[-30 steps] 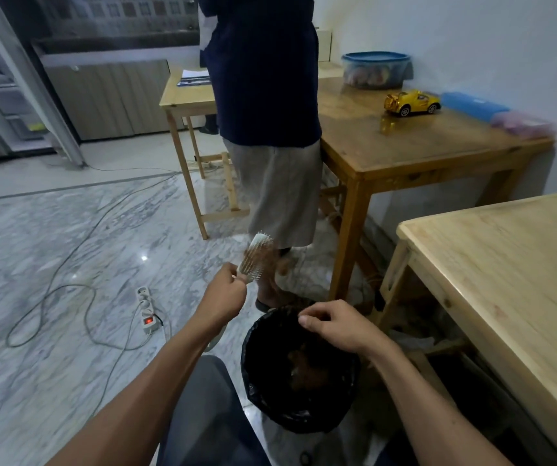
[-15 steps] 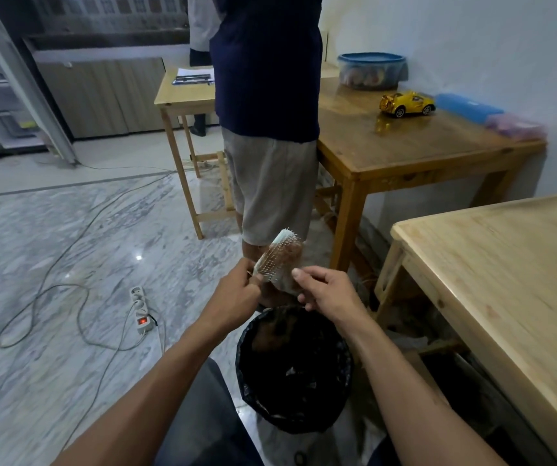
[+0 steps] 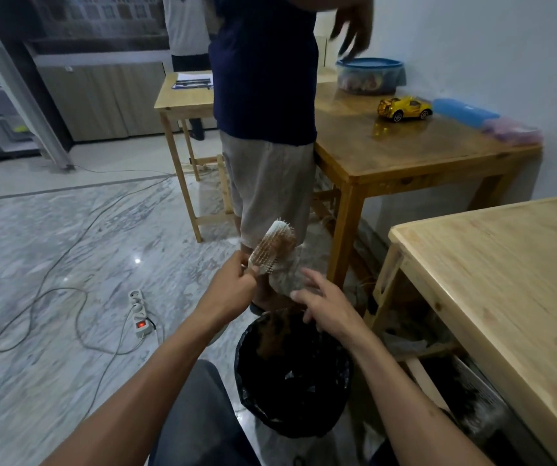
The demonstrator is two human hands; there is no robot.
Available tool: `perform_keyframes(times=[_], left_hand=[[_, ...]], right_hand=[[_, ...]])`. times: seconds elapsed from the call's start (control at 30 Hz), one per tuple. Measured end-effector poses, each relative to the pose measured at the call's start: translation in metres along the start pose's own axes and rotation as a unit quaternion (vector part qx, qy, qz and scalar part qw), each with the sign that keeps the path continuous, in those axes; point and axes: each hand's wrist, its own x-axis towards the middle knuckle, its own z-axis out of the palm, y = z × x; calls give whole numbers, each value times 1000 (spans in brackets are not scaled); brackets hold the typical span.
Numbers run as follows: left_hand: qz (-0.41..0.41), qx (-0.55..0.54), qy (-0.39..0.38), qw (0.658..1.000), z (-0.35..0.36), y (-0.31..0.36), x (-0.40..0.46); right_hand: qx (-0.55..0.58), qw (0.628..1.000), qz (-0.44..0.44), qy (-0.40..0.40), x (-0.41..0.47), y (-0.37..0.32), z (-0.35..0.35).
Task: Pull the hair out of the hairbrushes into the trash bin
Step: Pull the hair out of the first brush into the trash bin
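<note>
The marble floor carried a trailing cable and a power strip. A pale wooden table stood at the right, and a darker table behind it held a yellow toy car near its far right edge and a blue-lidded container at its far edge. A second person stood against that table's left edge.

The trash bin, lined with a black bag, stood on the floor just beside the near table's left edge and directly below the hands, evidently so that pulled hair would fall into it. Brown hair appeared to lie inside against its far wall.

The hairbrush was held above and beyond the bin's far rim, bristles turned toward the right hand, with a brown clump lodged among the bristles. The left hand gripped its handle, fingers curled round it. The right hand hovered over the bin's far rim, fingers spread and relaxed, holding nothing discernible, clear of the brush.
</note>
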Motion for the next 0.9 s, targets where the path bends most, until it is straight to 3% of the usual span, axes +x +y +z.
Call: perform_keyframes(times=[0.1, 0.2, 0.37, 0.63, 0.8, 0.9], left_hand=[[15, -20, -32, 999, 8, 7, -8], [18, -19, -29, 999, 10, 8, -7], [-19, -42, 70, 997, 0, -11, 8], [-88, -144, 191, 967, -20, -19, 30], [-26, -18, 137, 990, -18, -18, 20], [-8, 37, 66, 997, -8, -17, 7]], right_hand=[[129, 990, -49, -36, 3, -8, 2], [185, 979, -78, -36, 1, -6, 11], [154, 984, -89, 14, -7, 12, 16], [48, 993, -103, -22, -15, 23, 14], [-93, 992, -79, -20, -7, 34, 11], [-28, 998, -31, -48, -3, 28, 13]])
